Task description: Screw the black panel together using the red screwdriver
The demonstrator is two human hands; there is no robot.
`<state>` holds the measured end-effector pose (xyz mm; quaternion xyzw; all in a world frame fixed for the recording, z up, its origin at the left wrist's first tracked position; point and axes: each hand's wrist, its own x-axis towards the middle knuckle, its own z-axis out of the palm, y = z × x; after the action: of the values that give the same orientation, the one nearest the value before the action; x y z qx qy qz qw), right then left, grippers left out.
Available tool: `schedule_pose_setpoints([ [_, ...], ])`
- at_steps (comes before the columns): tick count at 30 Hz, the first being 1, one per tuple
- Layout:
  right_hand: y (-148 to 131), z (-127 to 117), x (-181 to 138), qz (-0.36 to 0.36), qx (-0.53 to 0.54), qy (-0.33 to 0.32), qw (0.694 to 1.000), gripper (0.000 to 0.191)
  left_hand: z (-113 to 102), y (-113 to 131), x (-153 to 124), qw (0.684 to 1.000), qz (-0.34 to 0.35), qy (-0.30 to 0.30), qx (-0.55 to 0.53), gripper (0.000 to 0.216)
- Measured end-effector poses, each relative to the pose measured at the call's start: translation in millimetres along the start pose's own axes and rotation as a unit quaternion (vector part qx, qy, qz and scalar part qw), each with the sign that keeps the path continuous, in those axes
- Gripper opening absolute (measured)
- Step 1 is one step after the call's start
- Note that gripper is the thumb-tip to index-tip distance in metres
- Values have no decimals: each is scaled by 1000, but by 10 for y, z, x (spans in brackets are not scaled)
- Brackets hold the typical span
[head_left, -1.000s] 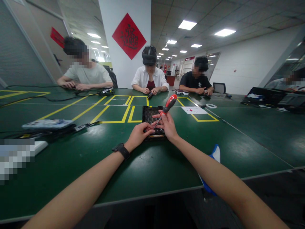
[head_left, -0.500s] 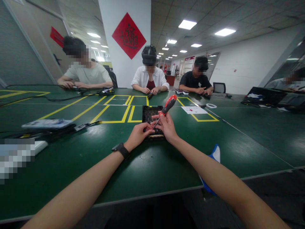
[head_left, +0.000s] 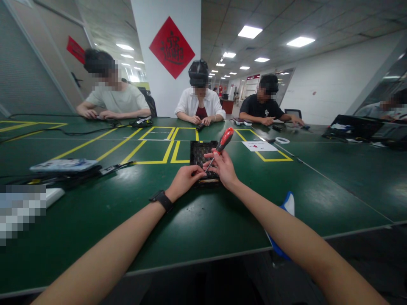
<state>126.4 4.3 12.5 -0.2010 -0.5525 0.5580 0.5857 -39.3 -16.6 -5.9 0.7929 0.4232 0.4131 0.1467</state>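
A screwdriver with a red and black handle is held in my right hand, its fingers closed around the neck. It leans with the handle up and to the right, the thin metal shaft pointing down and left. Under both hands lies a black, box-like open case with a dark textured inside. My left hand is at the case's near left part, thumb and fingers pinched together close to the screwdriver's tip. Whatever sits between those fingers is too small to make out. A dark watch is on my left wrist.
Blue-and-white object lies by my right forearm. A white paper sheet and a tape roll are beyond it. Left are a light-blue flat item and black cables. Several people sit around the green table.
The screwdriver's handle has tipped slightly left; both hands stay at the case. Across the table, the person in black has stretched an arm out to the right.
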Motion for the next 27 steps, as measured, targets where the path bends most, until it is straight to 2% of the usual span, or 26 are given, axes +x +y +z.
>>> schedule_pose_setpoints([
  [11,-45,51,-29,-27,0,-1,1000,28,3,-25,12,1000,-11,2,25,32],
  [18,-19,9,-19,-5,-3,-16,1000,28,-21,-20,24,999,22,-6,48,24],
  [24,-37,-16,1,13,-42,27,999,30,-42,-22,7,999,30,-20,35,26],
  [27,-50,-4,-11,4,-63,28,998,32,-34,-17,6,999,27,-22,29,27],
])
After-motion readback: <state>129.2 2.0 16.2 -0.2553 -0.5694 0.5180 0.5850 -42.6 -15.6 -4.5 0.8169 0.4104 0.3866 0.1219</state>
